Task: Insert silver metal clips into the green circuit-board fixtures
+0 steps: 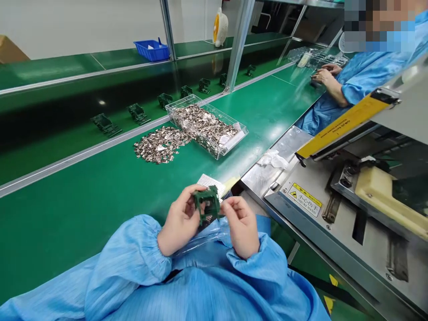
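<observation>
In the head view, my left hand (180, 219) is closed around the near left side of a dark green open plastic frame (206, 195), holding it up above the front edge of the bench. My right hand (242, 226) is closed in a pinch at the frame's right side, its fingertips touching or very near it. Whatever may be between those fingertips is too small to make out. Behind the frame lies a white ribbed pad (211, 182). Farther off, small silvery metal pieces (159, 145) form a loose heap beside a clear plastic bin (230, 143) filled with more of them.
Several similar green frames (137, 113) stand along the dark conveyor belt (50, 142). A blue tray (153, 51) and a fan (220, 27) are on the back shelf. At right stands a machine with a yellow bar (347, 125); beyond it, a co-worker's hands (326, 75) handle something.
</observation>
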A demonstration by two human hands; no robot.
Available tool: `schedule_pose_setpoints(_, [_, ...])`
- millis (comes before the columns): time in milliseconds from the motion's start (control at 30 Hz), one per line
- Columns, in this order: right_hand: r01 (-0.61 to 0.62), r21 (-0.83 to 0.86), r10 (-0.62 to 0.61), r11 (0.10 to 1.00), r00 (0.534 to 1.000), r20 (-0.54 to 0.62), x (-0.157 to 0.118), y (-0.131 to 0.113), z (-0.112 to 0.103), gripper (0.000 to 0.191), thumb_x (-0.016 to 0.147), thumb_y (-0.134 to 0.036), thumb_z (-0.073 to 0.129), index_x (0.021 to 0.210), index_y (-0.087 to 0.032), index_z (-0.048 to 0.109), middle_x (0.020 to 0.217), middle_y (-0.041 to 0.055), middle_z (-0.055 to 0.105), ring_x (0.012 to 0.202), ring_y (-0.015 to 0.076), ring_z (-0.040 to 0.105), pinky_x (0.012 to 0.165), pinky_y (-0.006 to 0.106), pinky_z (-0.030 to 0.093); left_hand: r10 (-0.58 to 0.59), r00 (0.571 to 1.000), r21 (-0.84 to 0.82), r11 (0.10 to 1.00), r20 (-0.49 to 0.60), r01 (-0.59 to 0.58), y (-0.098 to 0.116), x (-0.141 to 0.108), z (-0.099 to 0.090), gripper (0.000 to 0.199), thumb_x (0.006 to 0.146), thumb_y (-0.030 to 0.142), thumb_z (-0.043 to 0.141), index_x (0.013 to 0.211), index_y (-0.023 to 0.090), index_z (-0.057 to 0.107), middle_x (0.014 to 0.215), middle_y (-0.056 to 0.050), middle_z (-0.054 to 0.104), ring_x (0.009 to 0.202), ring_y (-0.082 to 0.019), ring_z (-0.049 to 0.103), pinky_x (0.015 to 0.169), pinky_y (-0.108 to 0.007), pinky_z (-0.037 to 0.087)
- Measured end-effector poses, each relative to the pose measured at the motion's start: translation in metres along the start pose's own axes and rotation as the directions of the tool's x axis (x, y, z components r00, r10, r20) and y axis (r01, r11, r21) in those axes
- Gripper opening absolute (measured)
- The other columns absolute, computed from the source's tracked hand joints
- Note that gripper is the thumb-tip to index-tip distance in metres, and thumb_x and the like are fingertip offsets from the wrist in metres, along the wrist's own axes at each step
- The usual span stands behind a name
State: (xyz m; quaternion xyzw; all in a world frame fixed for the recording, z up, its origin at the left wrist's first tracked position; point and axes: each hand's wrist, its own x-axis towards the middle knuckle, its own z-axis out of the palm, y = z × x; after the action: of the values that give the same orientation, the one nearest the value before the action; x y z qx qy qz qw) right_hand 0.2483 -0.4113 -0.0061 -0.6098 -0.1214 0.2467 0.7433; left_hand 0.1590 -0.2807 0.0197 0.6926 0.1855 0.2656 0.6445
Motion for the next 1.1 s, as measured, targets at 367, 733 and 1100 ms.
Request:
schedule_pose_setpoints(367, [-0.011, -0.188, 0.022, 0.982, 0.998, 0.055, 0.016, 0.052, -0.010, 0.048, 0.081, -0.066, 0.057, 0.079, -0.018, 0.065, 0.064, 0.0020, 0.063, 0.059, 0.0149, 0.057, 0.058, 0.027, 0.048, 0.035, 0.993, -0.129, 0.990, -0.114, -0.050, -0.020, 0.048, 0.030, 0.046, 0.075, 0.043, 0.074, 0.107, 0.019, 0.051, 0.096, -0.004, 0.062, 0.086, -0.016, 0.064, 0.075, -0.028, 0.059])
schedule_pose_setpoints(733, [0.191, -0.313, -0.193, 0.930, 0.981, 0.027, 0.022, 0.071, 0.000, 0.044, 0.093, -0.054, 0.045, 0.063, -0.022, 0.052, 0.053, -0.0026, 0.049, 0.051, 0.0128, 0.045, 0.053, 0.027, 0.035, 0.002, 0.997, -0.076, 0.997, -0.071, -0.008, -0.034, 0.047, 0.038, 0.042, 0.083, 0.039, 0.067, 0.114, 0.018, 0.049, 0.097, -0.005, 0.061, 0.086, -0.015, 0.063, 0.082, -0.030, 0.056])
schedule_pose_setpoints(1100, [0.349, -0.405, -0.318, 0.845, 0.937, 0.143, 0.028, 0.078, -0.010, 0.037, 0.095, -0.040, 0.042, 0.062, -0.023, 0.042, 0.058, -0.0023, 0.041, 0.054, 0.0139, 0.040, 0.056, 0.029, 0.031, -0.007, 0.996, -0.050, 0.999, -0.085, 0.003, -0.035, 0.047, 0.036, 0.040, 0.085, 0.034, 0.066, 0.118, 0.018, 0.049, 0.097, -0.005, 0.062, 0.084, -0.013, 0.062, 0.077, -0.025, 0.056])
